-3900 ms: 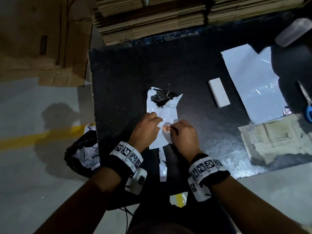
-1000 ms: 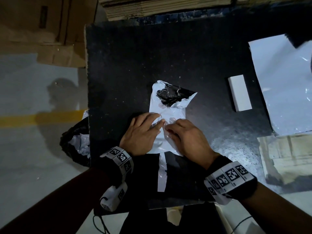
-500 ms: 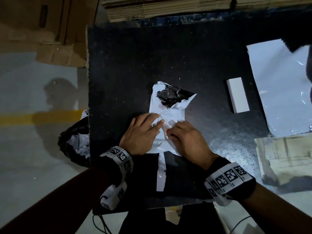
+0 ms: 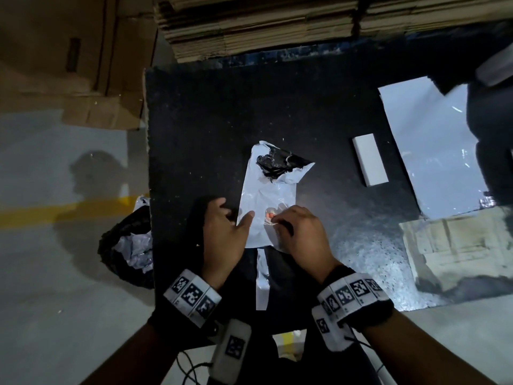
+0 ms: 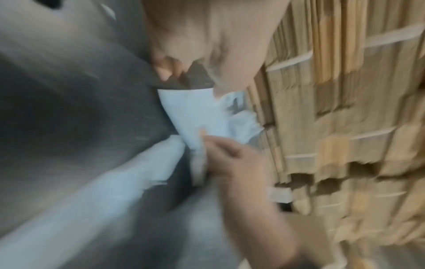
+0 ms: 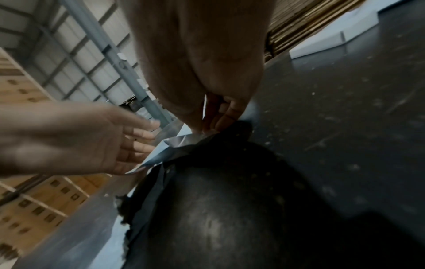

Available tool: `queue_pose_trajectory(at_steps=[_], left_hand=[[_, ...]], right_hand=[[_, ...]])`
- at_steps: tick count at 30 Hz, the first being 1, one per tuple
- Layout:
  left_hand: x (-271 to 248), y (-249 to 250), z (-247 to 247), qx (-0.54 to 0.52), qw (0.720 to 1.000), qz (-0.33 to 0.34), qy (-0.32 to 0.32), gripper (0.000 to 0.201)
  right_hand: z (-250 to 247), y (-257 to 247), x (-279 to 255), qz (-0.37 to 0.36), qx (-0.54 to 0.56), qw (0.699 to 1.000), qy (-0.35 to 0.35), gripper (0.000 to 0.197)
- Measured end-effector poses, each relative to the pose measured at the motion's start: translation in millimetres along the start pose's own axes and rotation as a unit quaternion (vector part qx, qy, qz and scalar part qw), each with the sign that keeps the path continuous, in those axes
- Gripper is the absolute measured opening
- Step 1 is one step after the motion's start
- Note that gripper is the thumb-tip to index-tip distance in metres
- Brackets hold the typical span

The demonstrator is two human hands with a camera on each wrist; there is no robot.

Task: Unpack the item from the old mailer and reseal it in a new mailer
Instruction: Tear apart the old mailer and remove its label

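Observation:
The old mailer (image 4: 269, 198), white with a torn black far end, lies flat in the middle of the black table (image 4: 211, 120). My right hand (image 4: 274, 218) pinches the mailer's near part, and the right wrist view shows a fold of plastic (image 6: 174, 143) raised between its fingertips. My left hand (image 4: 231, 218) hovers at the mailer's left edge with its fingers spread and only the thumb near the plastic. The white box (image 4: 369, 159) lies to the right. Beyond it lies the flat new mailer (image 4: 433, 145).
A torn white strip (image 4: 262, 279) lies between my wrists. A piece of worn cardboard (image 4: 458, 245) sits at the table's right front. On the floor to the left stands a black rubbish bag (image 4: 127, 245). Stacked flat cardboard (image 4: 263, 23) lines the back edge.
My left hand has lifted off the mailer and shifted left, fingers now spread. The right hand stays on the near part, pinching up a fold of plastic.

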State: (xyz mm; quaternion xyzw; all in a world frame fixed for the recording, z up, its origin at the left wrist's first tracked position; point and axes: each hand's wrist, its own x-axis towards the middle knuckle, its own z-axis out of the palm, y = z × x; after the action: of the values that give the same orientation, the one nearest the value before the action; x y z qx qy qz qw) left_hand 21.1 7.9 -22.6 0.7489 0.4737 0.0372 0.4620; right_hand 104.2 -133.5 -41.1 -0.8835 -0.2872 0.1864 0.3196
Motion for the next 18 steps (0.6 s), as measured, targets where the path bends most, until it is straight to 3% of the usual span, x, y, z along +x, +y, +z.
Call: queue_pose_trajectory(at_steps=[4,8,12,18], left_hand=[[4,12,13,-0.054,0.993,-0.093,-0.054,0.063],[-1,17,17,-0.115,0.977,-0.123,-0.129,0.026],[-20,43,2,-0.170,0.965,-0.083,-0.181,0.015],[-47,88,-38,-0.228,0.949,-0.006,-0.219,0.014]], right_hand=[[2,-1,-3,0.008,0.019,1.000,0.014,0.011],[-2,-2,-8,0.013,0.069,0.997,0.036,0.011],[-16,-14,-18,0.012,0.135,0.988,0.072,0.017],[-74,-58,-32,0.002,0.233,0.955,0.184,0.014]])
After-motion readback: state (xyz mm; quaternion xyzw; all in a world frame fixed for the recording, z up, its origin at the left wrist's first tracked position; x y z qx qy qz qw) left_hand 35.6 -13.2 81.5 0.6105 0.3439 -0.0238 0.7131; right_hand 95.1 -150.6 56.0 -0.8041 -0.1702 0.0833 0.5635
